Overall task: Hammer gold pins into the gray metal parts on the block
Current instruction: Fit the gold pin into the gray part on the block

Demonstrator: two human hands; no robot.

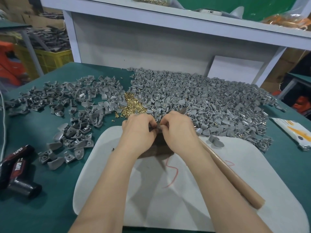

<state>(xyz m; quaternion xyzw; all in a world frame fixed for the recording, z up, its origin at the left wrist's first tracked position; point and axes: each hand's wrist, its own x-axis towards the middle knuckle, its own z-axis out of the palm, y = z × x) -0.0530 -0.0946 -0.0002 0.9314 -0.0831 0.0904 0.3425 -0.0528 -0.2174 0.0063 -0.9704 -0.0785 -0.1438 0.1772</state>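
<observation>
Left hand [139, 127], right hand [179, 127]: fingers [165, 123] around gray part [158, 130] atop block [160, 148]

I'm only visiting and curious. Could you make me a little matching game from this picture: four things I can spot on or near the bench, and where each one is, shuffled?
Things
1. gold pins
2. black rolls
3. wooden handle
4. yellow crate

Places
A. behind the table, far left
B. across the right side of the white pad
C. between the two gray heaps
D. on the table, near left corner

Pairs: 1-C, 2-D, 3-B, 4-A
</observation>
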